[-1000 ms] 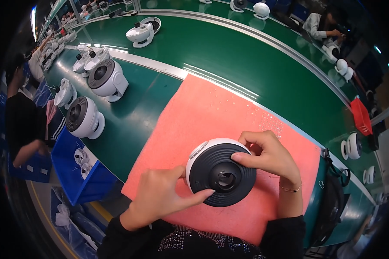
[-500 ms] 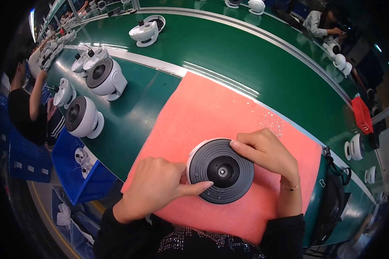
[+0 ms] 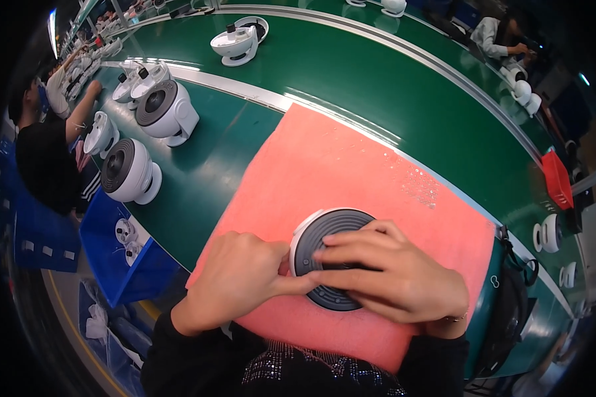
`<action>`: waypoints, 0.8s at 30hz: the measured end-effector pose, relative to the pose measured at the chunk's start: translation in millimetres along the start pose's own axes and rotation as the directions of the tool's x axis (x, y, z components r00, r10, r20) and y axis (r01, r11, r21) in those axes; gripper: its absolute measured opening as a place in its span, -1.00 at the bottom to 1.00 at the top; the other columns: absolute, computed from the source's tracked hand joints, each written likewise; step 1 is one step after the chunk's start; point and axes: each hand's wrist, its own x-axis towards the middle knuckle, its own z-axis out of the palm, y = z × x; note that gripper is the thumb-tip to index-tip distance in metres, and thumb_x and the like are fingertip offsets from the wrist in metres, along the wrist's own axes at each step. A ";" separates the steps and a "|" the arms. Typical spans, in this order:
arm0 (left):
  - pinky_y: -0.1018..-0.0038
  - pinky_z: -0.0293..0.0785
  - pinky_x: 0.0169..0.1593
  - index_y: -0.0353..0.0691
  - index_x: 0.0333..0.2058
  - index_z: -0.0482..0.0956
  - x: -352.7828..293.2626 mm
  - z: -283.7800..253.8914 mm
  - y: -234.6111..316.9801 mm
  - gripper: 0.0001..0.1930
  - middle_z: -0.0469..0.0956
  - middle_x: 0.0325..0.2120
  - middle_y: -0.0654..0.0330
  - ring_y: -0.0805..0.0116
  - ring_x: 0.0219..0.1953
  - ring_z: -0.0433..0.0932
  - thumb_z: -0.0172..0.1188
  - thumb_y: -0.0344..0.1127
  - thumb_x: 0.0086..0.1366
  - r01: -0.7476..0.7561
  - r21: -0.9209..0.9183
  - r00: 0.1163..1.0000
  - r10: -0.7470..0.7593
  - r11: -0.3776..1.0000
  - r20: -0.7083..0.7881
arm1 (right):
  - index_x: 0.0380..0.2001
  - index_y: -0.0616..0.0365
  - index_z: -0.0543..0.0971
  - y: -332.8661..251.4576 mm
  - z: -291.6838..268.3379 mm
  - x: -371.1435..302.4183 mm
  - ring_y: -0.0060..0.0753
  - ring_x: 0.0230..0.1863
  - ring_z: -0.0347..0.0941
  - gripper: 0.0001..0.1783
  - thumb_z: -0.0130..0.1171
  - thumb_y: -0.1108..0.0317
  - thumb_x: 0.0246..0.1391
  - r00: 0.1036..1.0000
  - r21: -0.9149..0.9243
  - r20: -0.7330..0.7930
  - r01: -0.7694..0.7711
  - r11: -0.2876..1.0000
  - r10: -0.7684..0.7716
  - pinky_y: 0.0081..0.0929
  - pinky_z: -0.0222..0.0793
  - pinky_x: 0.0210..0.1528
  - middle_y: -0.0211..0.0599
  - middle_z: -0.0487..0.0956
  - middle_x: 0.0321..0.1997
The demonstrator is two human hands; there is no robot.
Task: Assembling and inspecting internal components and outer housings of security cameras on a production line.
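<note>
While left fingers (image 3: pixel 294 285) grasp the round grey-and-white device (image 3: pixel 307 248) | right fingers (image 3: pixel 351 279), slightly parted, lie across it

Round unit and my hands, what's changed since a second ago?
Your right hand moved left from the upper-right edge of the round unit, its fingers now lying over the dark ribbed face and hiding the centre. Your left hand still grips the left side; the unit stays over the pink mat.
</note>
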 end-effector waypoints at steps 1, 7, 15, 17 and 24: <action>0.37 0.32 -0.63 -0.21 -0.62 0.57 1.2 0.3 -0.6 -0.54 0.37 -0.87 0.12 0.19 -0.76 0.43 0.27 0.15 -0.04 -0.023 0.016 0.999 0.023 1.000 0.032 | -0.02 0.12 0.47 -2.1 -0.9 0.8 -0.15 0.09 0.31 -0.52 0.19 0.37 -0.10 0.998 0.029 0.059 0.021 0.999 -0.023 -0.23 0.13 0.09 -0.19 0.42 0.02; 0.43 0.32 -0.64 -0.26 -0.74 0.49 -1.0 -3.7 0.8 -0.49 0.39 -0.86 0.15 0.18 -0.78 0.42 0.33 0.14 -0.12 0.041 0.101 0.999 -0.044 0.994 0.022 | 0.02 0.13 0.41 3.4 -2.3 8.8 -0.09 0.00 0.36 -0.38 0.27 0.12 -0.14 0.987 0.023 -0.115 -0.107 0.994 0.109 -0.21 0.23 0.02 -0.17 0.42 0.00; 0.42 0.42 -0.43 -0.36 -0.41 0.54 5.6 12.2 -5.7 -0.50 0.49 -0.67 0.04 0.24 -0.57 0.53 0.23 0.08 0.05 0.222 -0.198 0.949 -0.165 0.955 0.269 | -0.03 0.25 0.43 46.3 12.0 -2.9 -0.36 -0.08 0.43 -0.54 0.15 0.23 0.02 0.726 0.483 0.209 -0.659 0.577 0.655 -0.43 0.30 -0.01 -0.21 0.51 -0.12; 0.42 0.48 -0.31 -0.42 -0.24 0.53 1.0 21.7 -7.8 -0.45 0.57 -0.51 -0.06 0.26 -0.43 0.59 0.22 0.07 0.08 0.304 -0.491 0.935 -0.156 0.816 0.318 | -0.07 0.24 0.42 43.6 18.6 0.2 -0.20 -0.24 0.52 -0.58 0.10 0.19 0.08 0.780 0.542 0.046 -0.545 0.640 0.625 -0.40 0.35 -0.10 -0.09 0.57 -0.30; 0.40 0.55 -0.16 -0.48 0.15 0.16 1.7 24.8 10.3 -0.11 0.52 -0.17 -0.04 0.25 -0.16 0.56 0.41 -0.27 -0.13 -0.185 -0.598 0.969 0.044 0.780 -0.243 | -0.09 0.26 0.23 11.0 7.7 5.8 -0.05 -0.13 0.50 -0.16 0.44 0.04 -0.36 0.840 0.304 -0.312 -0.355 0.884 0.445 -0.31 0.38 -0.06 0.04 0.51 -0.20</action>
